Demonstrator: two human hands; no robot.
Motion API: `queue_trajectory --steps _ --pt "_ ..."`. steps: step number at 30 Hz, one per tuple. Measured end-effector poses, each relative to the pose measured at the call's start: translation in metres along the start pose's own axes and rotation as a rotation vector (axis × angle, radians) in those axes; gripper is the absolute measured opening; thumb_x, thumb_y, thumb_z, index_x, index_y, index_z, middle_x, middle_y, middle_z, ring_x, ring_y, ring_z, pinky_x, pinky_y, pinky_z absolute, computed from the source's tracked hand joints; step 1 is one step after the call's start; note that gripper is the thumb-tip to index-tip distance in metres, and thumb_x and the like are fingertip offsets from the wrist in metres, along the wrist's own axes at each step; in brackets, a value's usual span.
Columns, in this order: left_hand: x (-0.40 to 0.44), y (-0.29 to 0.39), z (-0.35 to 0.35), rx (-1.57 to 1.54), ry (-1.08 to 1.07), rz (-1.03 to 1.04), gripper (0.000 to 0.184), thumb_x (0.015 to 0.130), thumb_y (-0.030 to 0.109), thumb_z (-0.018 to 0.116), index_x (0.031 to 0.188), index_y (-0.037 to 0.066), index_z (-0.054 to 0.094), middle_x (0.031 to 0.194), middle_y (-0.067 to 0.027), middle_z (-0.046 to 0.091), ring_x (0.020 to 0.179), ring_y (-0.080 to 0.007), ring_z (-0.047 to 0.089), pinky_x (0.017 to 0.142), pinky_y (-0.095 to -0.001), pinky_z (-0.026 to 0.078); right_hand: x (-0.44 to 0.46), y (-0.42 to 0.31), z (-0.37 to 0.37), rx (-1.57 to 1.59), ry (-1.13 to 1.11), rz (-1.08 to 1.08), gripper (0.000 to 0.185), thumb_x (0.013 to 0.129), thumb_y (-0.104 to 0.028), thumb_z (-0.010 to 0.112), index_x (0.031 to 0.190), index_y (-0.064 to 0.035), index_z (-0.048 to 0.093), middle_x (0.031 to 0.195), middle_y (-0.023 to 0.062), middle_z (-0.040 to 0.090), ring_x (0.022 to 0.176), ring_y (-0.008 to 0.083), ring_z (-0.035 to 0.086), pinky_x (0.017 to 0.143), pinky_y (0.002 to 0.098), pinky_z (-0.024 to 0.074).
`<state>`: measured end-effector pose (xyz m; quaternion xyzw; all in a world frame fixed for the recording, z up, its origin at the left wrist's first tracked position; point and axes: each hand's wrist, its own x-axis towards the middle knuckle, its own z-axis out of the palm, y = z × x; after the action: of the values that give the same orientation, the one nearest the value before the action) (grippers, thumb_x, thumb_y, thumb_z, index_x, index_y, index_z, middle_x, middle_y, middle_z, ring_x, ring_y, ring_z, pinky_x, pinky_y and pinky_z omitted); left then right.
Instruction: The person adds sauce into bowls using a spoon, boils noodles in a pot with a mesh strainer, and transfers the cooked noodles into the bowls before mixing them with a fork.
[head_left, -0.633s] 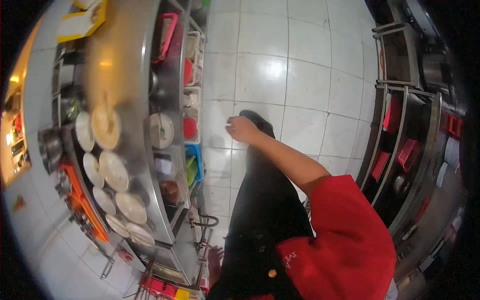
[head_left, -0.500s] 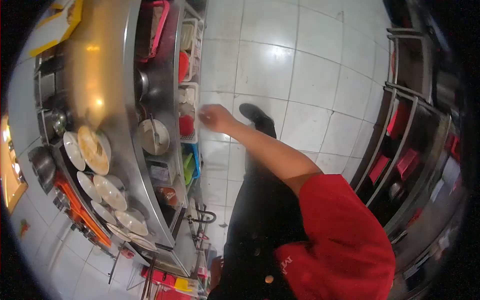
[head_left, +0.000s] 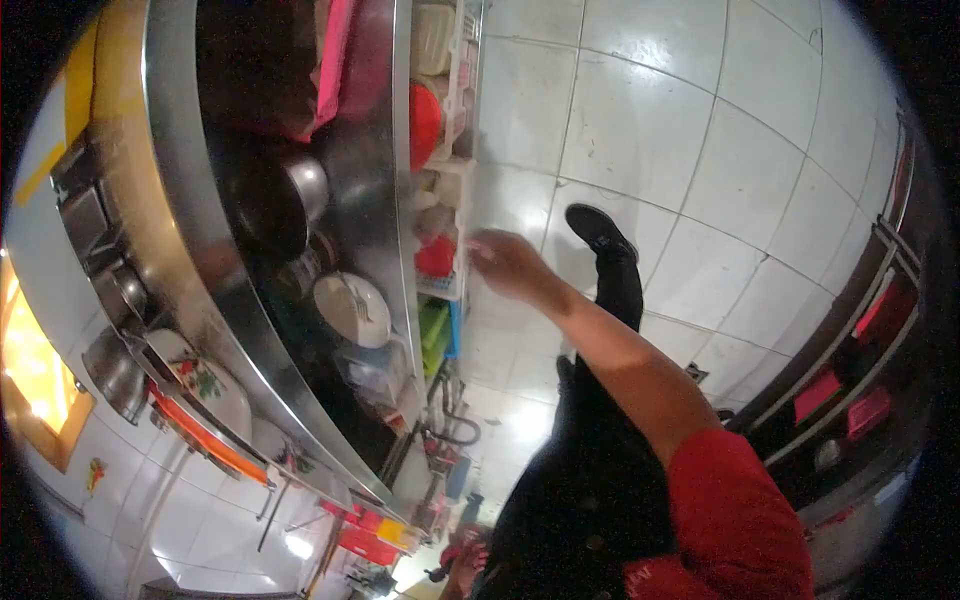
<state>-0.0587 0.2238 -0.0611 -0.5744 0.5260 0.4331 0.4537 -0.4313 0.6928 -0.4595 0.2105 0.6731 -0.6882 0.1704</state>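
My right hand (head_left: 508, 264), blurred, hangs over the floor beside a white basket (head_left: 462, 195) on the lower shelf. Its fingers look curled; whatever they hold, if anything, is hidden. That basket holds a red item (head_left: 436, 257) and pale things. On the shelf to the left sits a white plate (head_left: 352, 310) with a fork on it. My left hand (head_left: 468, 568) is small and blurred at the bottom edge beside my black apron, its grip unclear.
A steel counter (head_left: 215, 235) runs down the left, with a patterned plate (head_left: 215, 390) and metal bowls beyond it. Under its top are a pan (head_left: 265, 195) and a pink-rimmed tray (head_left: 335, 60). Dark shelving (head_left: 850, 370) with pink baskets stands right, across white floor tiles (head_left: 640, 120).
The view has moved nearer the counter and its lower shelves, and the stacked dirty plates have left view. My right hand stays extended by the shelf baskets; the shoe shows farther right.
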Motion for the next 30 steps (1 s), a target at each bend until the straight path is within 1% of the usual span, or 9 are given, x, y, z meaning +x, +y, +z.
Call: queue_trajectory --steps 1,2,4,6,12,18,22,24,30 --pt "0.009 0.007 0.002 -0.235 -0.089 -0.086 0.039 0.099 0.028 0.05 0.133 0.009 0.049 0.115 -0.0073 0.059 0.102 -0.0182 0.057 0.086 -0.0346 0.049 -0.007 0.044 0.001 -0.104 0.071 -0.12 0.025 0.093 -0.018 0.06 0.111 -0.0019 0.065 0.1 0.0196 0.069 0.09 0.0302 0.067 0.081 0.0397 0.0519" --pt "0.015 0.013 0.003 -0.47 -0.18 -0.174 0.035 0.102 0.027 0.046 0.131 0.008 0.049 0.111 -0.0066 0.057 0.098 -0.0177 0.056 0.083 -0.0327 0.049 -0.011 0.152 0.048 0.538 0.215 0.025 0.022 0.092 -0.015 0.062 0.109 -0.0009 0.066 0.092 0.0169 0.07 0.082 0.0214 0.066 0.077 0.0335 0.0523" --pt "0.02 0.021 0.004 -0.943 -0.373 -0.353 0.031 0.106 0.025 0.036 0.128 0.007 0.051 0.103 -0.0051 0.054 0.088 -0.0168 0.054 0.077 -0.0287 0.049 -0.05 0.132 -0.035 -0.02 0.078 0.198 0.021 0.092 -0.014 0.062 0.108 0.0009 0.066 0.09 0.0126 0.069 0.08 0.0129 0.063 0.073 0.0296 0.0509" --pt "-0.005 0.073 0.087 0.582 0.025 0.093 0.029 0.105 0.026 0.04 0.125 0.008 0.053 0.101 -0.0057 0.058 0.083 -0.0168 0.06 0.068 -0.0292 0.048 -0.086 0.195 -0.062 0.138 0.19 0.32 0.023 0.095 -0.016 0.059 0.11 0.0013 0.065 0.096 0.01 0.07 0.082 0.0134 0.063 0.074 0.0298 0.0514" --pt "0.046 0.08 0.047 0.456 0.258 -0.174 0.033 0.102 0.03 0.047 0.126 0.008 0.054 0.105 -0.0081 0.065 0.088 -0.0172 0.065 0.067 -0.0317 0.049 -0.205 0.399 -0.118 -0.102 0.385 0.621 0.025 0.096 -0.023 0.055 0.099 -0.0006 0.064 0.078 0.0144 0.068 0.072 0.0244 0.066 0.064 0.0353 0.0546" --pt "0.086 0.123 0.032 0.501 0.115 -0.109 0.039 0.099 0.031 0.053 0.129 0.007 0.053 0.111 -0.0086 0.065 0.095 -0.0184 0.064 0.077 -0.0345 0.05 -0.3 0.43 -0.12 -0.528 0.325 0.551 0.029 0.092 -0.026 0.052 0.094 -0.002 0.067 0.088 0.0212 0.069 0.082 0.0415 0.066 0.078 0.0473 0.0546" --pt "0.048 0.06 0.01 0.413 0.102 -0.151 0.043 0.096 0.031 0.057 0.132 0.007 0.053 0.115 -0.0089 0.065 0.099 -0.0191 0.063 0.083 -0.0363 0.051 -0.307 0.467 -0.103 -0.283 0.239 0.731 0.021 0.093 -0.02 0.052 0.094 -0.004 0.065 0.087 0.018 0.069 0.084 0.0337 0.067 0.078 0.0419 0.0532" --pt "0.037 0.055 0.021 0.395 0.15 -0.001 0.043 0.095 0.034 0.06 0.127 0.006 0.057 0.112 -0.0106 0.066 0.092 -0.0192 0.064 0.081 -0.0343 0.052 -0.3 0.438 -0.109 0.054 0.257 0.75 0.021 0.096 -0.02 0.054 0.101 -0.0018 0.063 0.076 0.0109 0.066 0.062 0.0171 0.063 0.056 0.0306 0.0523" --pt "0.037 0.065 0.033 0.386 0.187 -0.152 0.043 0.098 0.042 0.054 0.124 0.008 0.059 0.108 -0.007 0.065 0.096 -0.0186 0.062 0.084 -0.0353 0.05 -0.278 0.394 -0.114 0.332 0.316 0.695 0.024 0.097 -0.019 0.055 0.105 0.0013 0.063 0.082 0.0107 0.066 0.07 0.0165 0.064 0.059 0.0294 0.0526"
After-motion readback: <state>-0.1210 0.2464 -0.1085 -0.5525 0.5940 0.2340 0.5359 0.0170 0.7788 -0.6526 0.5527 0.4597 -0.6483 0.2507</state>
